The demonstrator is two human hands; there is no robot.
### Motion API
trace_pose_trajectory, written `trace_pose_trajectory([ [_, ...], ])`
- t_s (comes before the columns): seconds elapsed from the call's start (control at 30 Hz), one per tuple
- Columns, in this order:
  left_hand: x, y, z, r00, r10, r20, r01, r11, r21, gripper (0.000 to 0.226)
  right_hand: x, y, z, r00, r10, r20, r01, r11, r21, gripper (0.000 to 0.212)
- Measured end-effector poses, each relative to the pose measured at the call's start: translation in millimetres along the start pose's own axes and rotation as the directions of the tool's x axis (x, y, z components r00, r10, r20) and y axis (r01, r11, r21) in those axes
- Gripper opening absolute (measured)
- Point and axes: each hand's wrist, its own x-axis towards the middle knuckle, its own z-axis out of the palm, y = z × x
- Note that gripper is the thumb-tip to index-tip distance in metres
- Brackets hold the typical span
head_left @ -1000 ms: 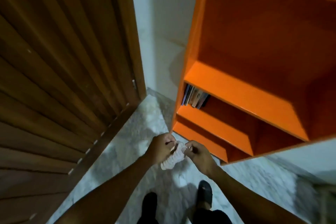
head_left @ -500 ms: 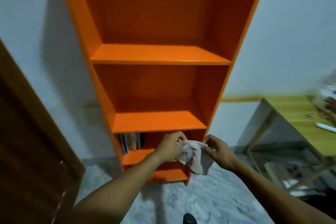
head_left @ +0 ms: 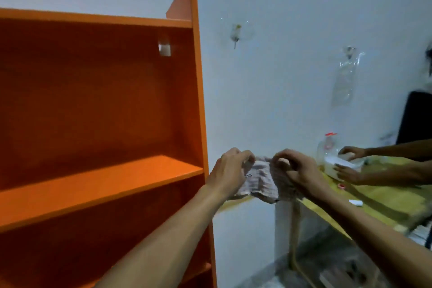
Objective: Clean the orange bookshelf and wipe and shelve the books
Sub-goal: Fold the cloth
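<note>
A pale wall point(head_left: 292, 77) fills the upper and right of the frame behind an orange bookshelf point(head_left: 199, 100) standing at left. At centre, slightly below the middle, a person's two bare hands hold a light striped cloth point(head_left: 261, 180) between them: the left hand point(head_left: 228, 173) pinches its upper left edge with curled fingers, the right hand point(head_left: 297, 170) grips its upper right edge, and the fabric hangs slack below both. The hands are near each other but apart, just right of the bookshelf's right side panel, and both forearms run in from the bottom of the frame. The bookshelf's upper compartment is bare, with a small pale patch point(head_left: 164, 50) on its back near the top right corner; one shelf board point(head_left: 100, 184) crosses the lower left, darker compartments lying beneath it. No books are in view. To the right of the hands, a yellow-green table point(head_left: 385, 203) stands against the wall. At the right edge, another person's two hands point(head_left: 350, 163) rest on a white container point(head_left: 339, 165) on the table, beside a clear bottle point(head_left: 328, 147) with a red cap. Higher on the wall hang a clear plastic bag point(head_left: 346, 77) and a small hook point(head_left: 235, 34).
</note>
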Motion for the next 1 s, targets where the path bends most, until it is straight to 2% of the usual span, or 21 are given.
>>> trace_pose_trajectory([
  [0.1, 66.0, 2.3, 1.6, 0.995, 0.053, -0.083, -0.047, 0.996, 0.072, 0.029, 56.3, 29.5, -12.4, 0.991, -0.089, -0.099, 0.082, 0.994, -0.077, 0.039],
  [0.2, 135.2, 0.8, 10.4, 0.984, 0.051, -0.169, -0.029, 0.991, 0.131, 0.030, 117.2, 64.8, -19.8, 0.977, -0.181, -0.115, 0.152, 0.963, -0.222, 0.048],
  [0.3, 196.9, 3.4, 15.1, 0.976, 0.071, -0.205, -0.032, 0.982, 0.188, 0.038, 181.0, 96.6, -23.7, 0.965, -0.215, -0.152, 0.175, 0.955, -0.239, 0.031],
  [0.37, 234.2, 3.4, 11.5, 0.960, 0.129, -0.249, -0.061, 0.963, 0.264, 0.030, 222.1, 111.6, -23.3, 0.944, -0.281, -0.175, 0.227, 0.934, -0.276, 0.033],
  [0.47, 282.8, -3.4, -4.0, 0.926, 0.172, -0.337, -0.074, 0.956, 0.284, 0.020, 284.0, 117.8, -26.7, 0.937, -0.300, -0.178, 0.249, 0.932, -0.263, 0.037],
  [0.53, 313.1, -12.5, -17.6, 0.913, 0.172, -0.371, -0.047, 0.945, 0.323, 0.034, 323.5, 112.1, -27.1, 0.938, -0.306, -0.166, 0.269, 0.940, -0.212, 0.039],
  [0.57, 325.9, -15.3, -25.8, 0.914, 0.149, -0.378, -0.020, 0.945, 0.326, 0.034, 341.3, 107.6, -26.0, 0.930, -0.327, -0.169, 0.293, 0.935, -0.199, 0.040],
  [0.67, 359.4, -23.6, -51.8, 0.892, 0.161, -0.422, 0.030, 0.911, 0.411, 0.023, 391.5, 96.7, -20.3, 0.885, -0.406, -0.227, 0.368, 0.910, -0.190, 0.035],
  [0.8, 395.6, -33.1, -78.8, 0.911, 0.205, -0.359, 0.035, 0.826, 0.563, 0.049, 444.4, 86.1, -19.3, 0.888, -0.401, -0.226, 0.378, 0.916, -0.136, 0.030],
  [0.87, 408.3, -31.5, -85.6, 0.905, 0.177, -0.388, 0.065, 0.843, 0.535, 0.035, 463.0, 82.2, -19.5, 0.894, -0.398, -0.207, 0.390, 0.917, -0.081, 0.030],
  [0.93, 418.3, -27.6, -89.7, 0.884, 0.143, -0.446, 0.085, 0.888, 0.453, 0.003, 477.6, 80.0, -17.5, 0.891, -0.410, -0.194, 0.402, 0.912, -0.084, 0.030],
  [0.97, 423.0, -26.5, -90.5, 0.866, 0.117, -0.486, 0.106, 0.907, 0.407, 0.018, 483.2, 79.1, -15.4, 0.892, -0.412, -0.185, 0.404, 0.911, -0.081, 0.030],
  [1.0, 425.4, -26.2, -90.6, 0.868, 0.115, -0.483, 0.120, 0.895, 0.430, 0.026, 487.5, 78.1, -13.5, 0.900, -0.401, -0.170, 0.396, 0.916, -0.067, 0.030],
])
